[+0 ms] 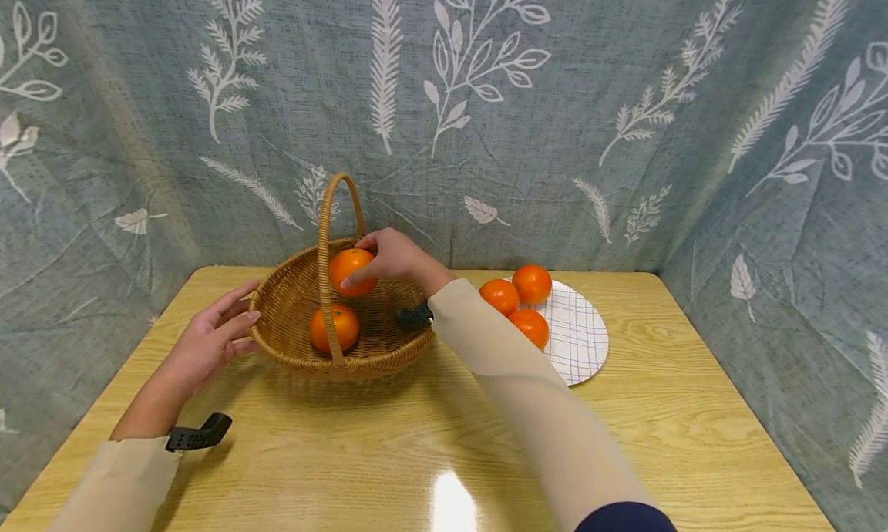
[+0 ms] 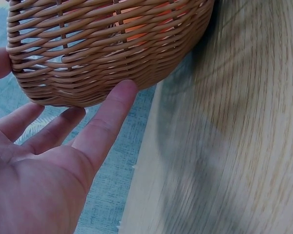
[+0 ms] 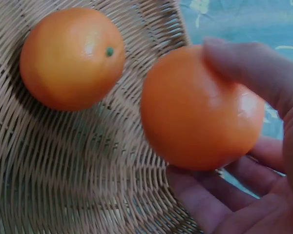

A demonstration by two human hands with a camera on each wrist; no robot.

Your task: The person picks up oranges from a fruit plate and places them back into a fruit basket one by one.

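"While I'm gripping an orange (image 3: 195, 114) between the thumb and fingers of my right hand (image 1: 401, 256), I'm holding it over the inside of the basket (image 1: 378, 367), just to the right of the handle (image 1: 324, 231)."

"Is it touching anything in there?"

"It's hanging apart from the other orange (image 1: 348, 328), which is resting in the basket, nearer to me. Whether mine is touching the basket, I can't tell."

"And what is your left hand (image 1: 204, 343) doing?"

"Its fingers are standing spread, and their tips are touching the basket's left side."

"What is lying farther out?"

"To the right of the basket, a white checked plate (image 1: 584, 335) is lying on the table (image 1: 333, 455). Three oranges (image 1: 532, 285) are sitting close together on its left part, and my beige right sleeve (image 1: 516, 378) is hiding some of it."

"And around all that?"

"A black device (image 1: 201, 432) is jutting from my left wrist. A patch of light (image 1: 453, 501) is shining on the table close to me, and a blue-grey cloth (image 1: 312, 77) with white leaves is hanging behind everything."
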